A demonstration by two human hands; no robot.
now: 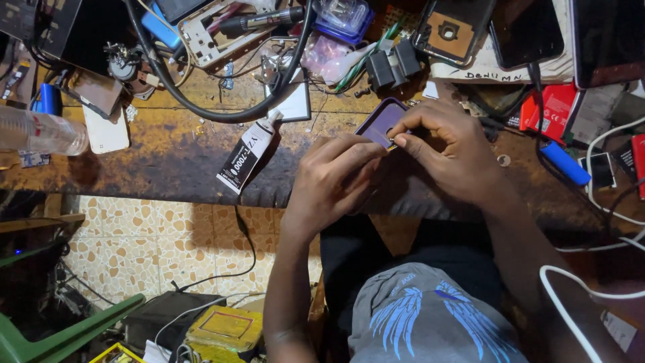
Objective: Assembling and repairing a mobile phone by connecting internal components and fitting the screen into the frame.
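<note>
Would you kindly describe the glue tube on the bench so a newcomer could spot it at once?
On the worn wooden workbench, look just left of the person's left hand, below the thick black cable loop. The glue tube lies slanted there, nozzle pointing up-right; its black-and-white label sets it apart from the clear plastic bottle farther left.

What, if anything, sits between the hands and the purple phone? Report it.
Nothing visible does. Both the left hand and the right hand are already on the purple phone, fingertips pinching at its edge. The glue tube lies off to the left, apart.
</note>
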